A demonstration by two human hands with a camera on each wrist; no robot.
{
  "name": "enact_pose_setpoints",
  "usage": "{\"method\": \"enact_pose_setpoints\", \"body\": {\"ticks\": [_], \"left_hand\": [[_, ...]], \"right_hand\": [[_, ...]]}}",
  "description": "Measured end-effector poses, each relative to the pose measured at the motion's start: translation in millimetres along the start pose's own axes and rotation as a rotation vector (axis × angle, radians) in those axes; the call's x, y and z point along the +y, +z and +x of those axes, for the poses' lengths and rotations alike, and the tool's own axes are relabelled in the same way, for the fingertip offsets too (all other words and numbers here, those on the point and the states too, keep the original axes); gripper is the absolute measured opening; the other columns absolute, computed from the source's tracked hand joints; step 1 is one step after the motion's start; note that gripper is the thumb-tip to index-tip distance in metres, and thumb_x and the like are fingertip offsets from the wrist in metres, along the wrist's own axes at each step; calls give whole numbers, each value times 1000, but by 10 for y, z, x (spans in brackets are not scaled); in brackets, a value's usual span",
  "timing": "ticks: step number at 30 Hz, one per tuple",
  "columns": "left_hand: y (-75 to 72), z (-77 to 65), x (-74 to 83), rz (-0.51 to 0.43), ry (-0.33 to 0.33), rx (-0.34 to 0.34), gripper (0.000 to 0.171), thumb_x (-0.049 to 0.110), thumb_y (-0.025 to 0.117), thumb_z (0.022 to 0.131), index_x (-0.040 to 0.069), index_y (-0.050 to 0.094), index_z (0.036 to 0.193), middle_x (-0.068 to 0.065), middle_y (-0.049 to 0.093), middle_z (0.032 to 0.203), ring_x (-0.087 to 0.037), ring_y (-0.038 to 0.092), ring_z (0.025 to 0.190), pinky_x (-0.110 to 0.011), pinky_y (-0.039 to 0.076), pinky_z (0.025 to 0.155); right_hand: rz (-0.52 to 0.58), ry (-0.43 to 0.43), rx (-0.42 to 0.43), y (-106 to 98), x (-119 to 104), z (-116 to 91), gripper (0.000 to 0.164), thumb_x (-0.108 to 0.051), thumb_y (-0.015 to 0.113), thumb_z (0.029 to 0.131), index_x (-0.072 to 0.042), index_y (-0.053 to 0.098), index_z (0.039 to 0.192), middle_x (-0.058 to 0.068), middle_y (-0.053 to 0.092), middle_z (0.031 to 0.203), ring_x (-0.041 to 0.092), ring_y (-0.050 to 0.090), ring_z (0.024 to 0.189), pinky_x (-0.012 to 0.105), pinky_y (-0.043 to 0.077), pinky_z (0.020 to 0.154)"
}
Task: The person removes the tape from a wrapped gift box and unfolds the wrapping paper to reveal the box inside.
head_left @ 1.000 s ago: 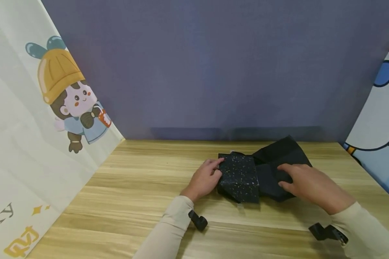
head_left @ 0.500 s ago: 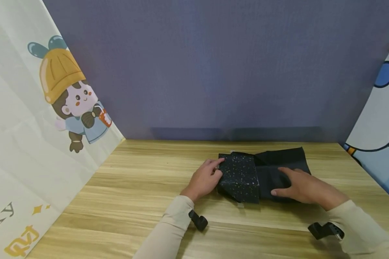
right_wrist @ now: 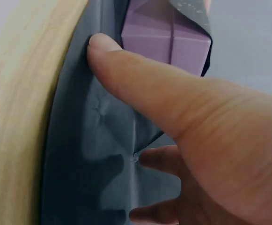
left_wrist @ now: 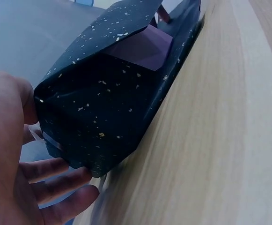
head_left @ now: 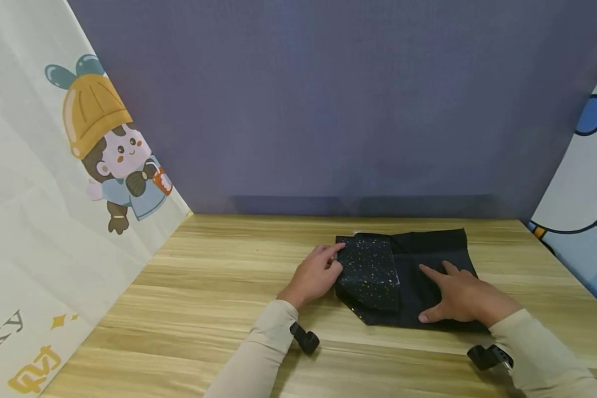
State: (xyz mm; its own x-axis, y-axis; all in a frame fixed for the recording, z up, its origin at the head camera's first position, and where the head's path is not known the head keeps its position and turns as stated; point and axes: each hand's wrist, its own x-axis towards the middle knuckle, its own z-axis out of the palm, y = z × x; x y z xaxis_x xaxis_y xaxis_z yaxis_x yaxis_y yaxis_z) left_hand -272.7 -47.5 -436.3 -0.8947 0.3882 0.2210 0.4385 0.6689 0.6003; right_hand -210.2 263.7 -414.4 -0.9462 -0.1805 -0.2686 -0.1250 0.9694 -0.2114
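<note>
Black wrapping paper with pale speckles [head_left: 368, 273] covers the left part of a purple box [right_wrist: 147, 49], whose right end shows inside the paper in the right wrist view. The paper's plain dark inner side [head_left: 428, 240] lies spread to the right of it. At the left end, my left hand [head_left: 310, 276] touches the wrapped box, index finger on its far corner, other fingers against the end in the left wrist view. My right hand [head_left: 462, 298] rests with spread fingers on the dark inner side. Its thumb [right_wrist: 105, 44] reaches near the paper's front edge, beside the box.
All this lies on a wooden table [head_left: 219, 287], toward its back. A grey-blue panel [head_left: 348, 99] stands behind. White sheets with cartoon prints [head_left: 25, 166] close in both sides.
The raised far corner of the paper has come down flat. My right hand has spread its fingers, and the paper's near edge now reaches farther toward me. My left hand has stayed put.
</note>
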Motion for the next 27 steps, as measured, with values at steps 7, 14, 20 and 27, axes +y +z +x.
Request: {"method": "enact_pose_setpoints", "body": {"ticks": [7,14,20,27], "left_hand": [[12,6,-5,4,-4,0,55,30,42,95,30,51,149,2,56,131,-12,56,104,-35,47,93],[5,-2,-20,-32,4,16,54,29,43,94,30,52,148,1,57,131,-12,58,107,-36,48,95],[-8,3,16,-71,-9,43,52,26,49,93,26,57,145,0,53,137,-15,55,117,-37,45,101],[-13,-17,176,-16,215,190,33,13,61,93,12,69,124,-10,52,139,-24,51,124,-38,46,100]], "right_hand": [[-7,19,5,21,10,-10,128,-77,76,62,-4,31,156,50,16,147,73,22,126,78,36,85],[-27,15,-17,17,29,5,126,-79,74,62,-4,34,155,49,21,146,71,27,125,77,37,86],[-41,3,-49,16,31,21,120,-79,73,64,-4,41,152,48,26,145,69,30,126,76,35,89],[-41,-5,-60,20,45,27,118,-78,72,66,-3,41,151,48,26,144,70,29,126,76,35,88]]}}
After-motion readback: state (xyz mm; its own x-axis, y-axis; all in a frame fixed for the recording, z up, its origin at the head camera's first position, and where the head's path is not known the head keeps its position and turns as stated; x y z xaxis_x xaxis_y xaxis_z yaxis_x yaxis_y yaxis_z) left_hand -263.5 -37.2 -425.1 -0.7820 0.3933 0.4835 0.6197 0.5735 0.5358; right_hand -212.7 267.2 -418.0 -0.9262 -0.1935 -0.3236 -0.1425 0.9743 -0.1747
